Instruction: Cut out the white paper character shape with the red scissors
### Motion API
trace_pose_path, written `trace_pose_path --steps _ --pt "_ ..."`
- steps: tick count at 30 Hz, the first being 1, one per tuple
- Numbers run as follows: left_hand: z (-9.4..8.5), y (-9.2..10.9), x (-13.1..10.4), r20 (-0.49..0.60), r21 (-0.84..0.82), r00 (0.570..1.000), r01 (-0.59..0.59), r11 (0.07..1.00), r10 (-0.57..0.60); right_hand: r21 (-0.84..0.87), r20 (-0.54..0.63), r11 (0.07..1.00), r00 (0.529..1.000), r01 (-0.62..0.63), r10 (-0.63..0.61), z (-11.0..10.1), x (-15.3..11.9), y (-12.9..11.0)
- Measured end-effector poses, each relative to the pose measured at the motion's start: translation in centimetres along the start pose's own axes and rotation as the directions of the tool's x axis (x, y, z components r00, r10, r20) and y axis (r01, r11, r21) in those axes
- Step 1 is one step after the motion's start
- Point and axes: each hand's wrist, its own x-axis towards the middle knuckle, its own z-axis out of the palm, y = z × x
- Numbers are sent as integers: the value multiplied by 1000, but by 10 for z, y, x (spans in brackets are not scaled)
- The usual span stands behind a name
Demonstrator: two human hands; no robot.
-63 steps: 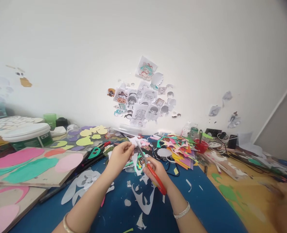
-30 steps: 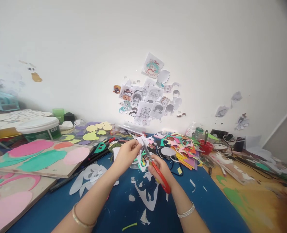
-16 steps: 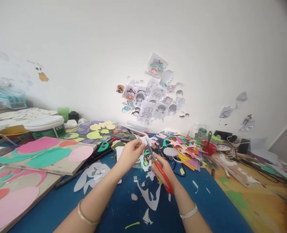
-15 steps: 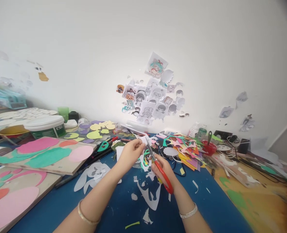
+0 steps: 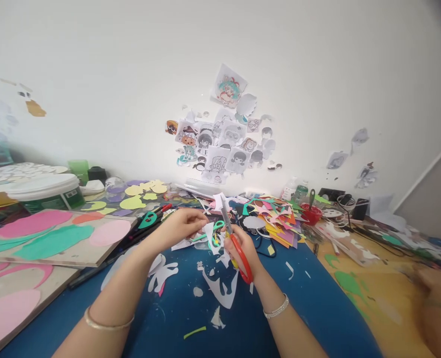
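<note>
Scissors (image 5: 243,261) with red handles are held in my right hand (image 5: 245,243), blades pointing up and away over the middle of the desk. A small white paper piece (image 5: 219,201) shows at the blade tips; whether it is caught between them is unclear. My left hand (image 5: 185,224) is just left of the blades, its fingers pinched together. What the pinch holds, if anything, I cannot make out. White paper scraps (image 5: 222,288) lie on the blue desk mat (image 5: 161,318) below. Green-handled scissors (image 5: 216,229) lie among scraps between my hands.
Boards with coloured cut-outs (image 5: 63,238) stand at left, near a white-lidded tub (image 5: 45,191). Coloured paper scraps (image 5: 276,216) are piled right of centre, beside a red bowl (image 5: 312,214). Another person's blurred hand (image 5: 439,286) is at the right edge. Drawings (image 5: 230,89) hang on the wall.
My left hand has moved left, away from the paper and scissor blades. My right hand still holds the scissors. The view has swung right, and another person's arm shows more at right.
</note>
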Motion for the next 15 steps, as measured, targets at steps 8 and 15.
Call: trace_pose_path --steps 8,15 --pt "-28 -5 -5 -532 -184 841 5 983 -104 180 -85 984 996 -15 31 -8 2 -12" --pt "-11 1 -2 -378 -131 922 40 991 -87 152 -73 988 996 -32 44 -7 2 -7"
